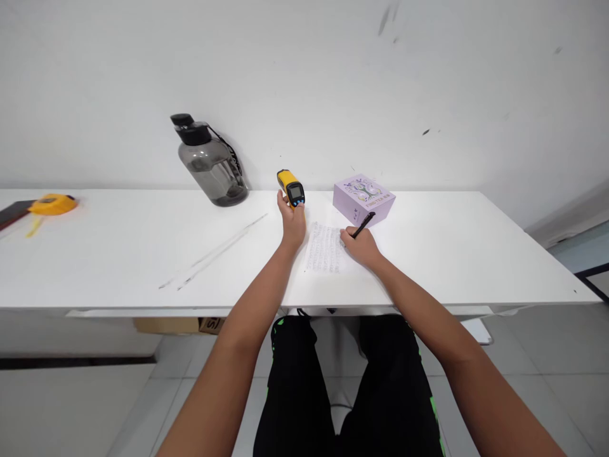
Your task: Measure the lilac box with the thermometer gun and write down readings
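My left hand [293, 223] is wrapped round the handle of a yellow and black infrared thermometer [290, 185], whose small screen and blue buttons face me. In my right hand [362, 245] is a black pen [364, 224], slanting up to the right; my fingers hide its tip. A white sheet of paper [324, 249] covered in rows of handwriting lies flat between the two hands, with the right hand at its right edge. Just behind the right hand sits a lilac box [364, 198] with a tree design on its top.
A grey see-through water bottle [213, 166] with a black cap stands against the wall, left of the thermometer. Farther left on the white table [442, 254] are a yellow tape measure [53, 204] and a dark flat object [14, 212]. A cardboard box [166, 325] shows below.
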`<state>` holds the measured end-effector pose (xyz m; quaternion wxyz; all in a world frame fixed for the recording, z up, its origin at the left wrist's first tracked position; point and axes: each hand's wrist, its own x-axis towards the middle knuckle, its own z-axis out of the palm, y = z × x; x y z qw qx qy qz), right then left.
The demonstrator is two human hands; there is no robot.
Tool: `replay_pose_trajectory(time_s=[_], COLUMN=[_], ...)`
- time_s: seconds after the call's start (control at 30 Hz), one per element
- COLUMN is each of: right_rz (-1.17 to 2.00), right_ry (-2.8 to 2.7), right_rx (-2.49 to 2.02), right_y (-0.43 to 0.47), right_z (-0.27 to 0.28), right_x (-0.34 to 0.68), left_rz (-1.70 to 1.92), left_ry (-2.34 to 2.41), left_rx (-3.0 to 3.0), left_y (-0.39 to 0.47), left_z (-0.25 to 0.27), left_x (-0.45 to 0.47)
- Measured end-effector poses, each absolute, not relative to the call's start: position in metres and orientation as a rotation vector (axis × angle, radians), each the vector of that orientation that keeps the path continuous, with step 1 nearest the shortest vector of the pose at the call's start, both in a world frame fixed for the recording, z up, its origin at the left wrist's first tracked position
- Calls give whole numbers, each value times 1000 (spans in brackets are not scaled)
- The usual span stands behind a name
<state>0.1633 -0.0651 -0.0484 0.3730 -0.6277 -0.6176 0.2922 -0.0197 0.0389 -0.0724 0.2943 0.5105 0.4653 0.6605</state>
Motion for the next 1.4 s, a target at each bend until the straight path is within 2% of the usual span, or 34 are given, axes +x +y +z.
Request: replay_pose_trajectory(time_s=[0.43, 0.63, 1.0, 1.23, 1.4], right_rz=[775, 630, 544, 294, 311], right_ry=[-1579, -1463, -1535, -1904, -1942], right_rx=[-1563, -1496, -1574, -1370, -1477], right_y=[-63, -62, -63, -58, -55], right_z=[-50, -50, -49, -58, -61], right_x=[165, 174, 177, 181, 182], left_rz=[1767, 1744, 1654, 1693, 1713], left_ry=[1347, 1377, 1490, 1463, 1387], left_rx=[1407, 1395, 1403, 1425, 1473], left_y=[19, 21, 12, 13, 11], left_z=[-56, -56, -51, -54, -56], left_x=[-23, -25, -22, -22, -21])
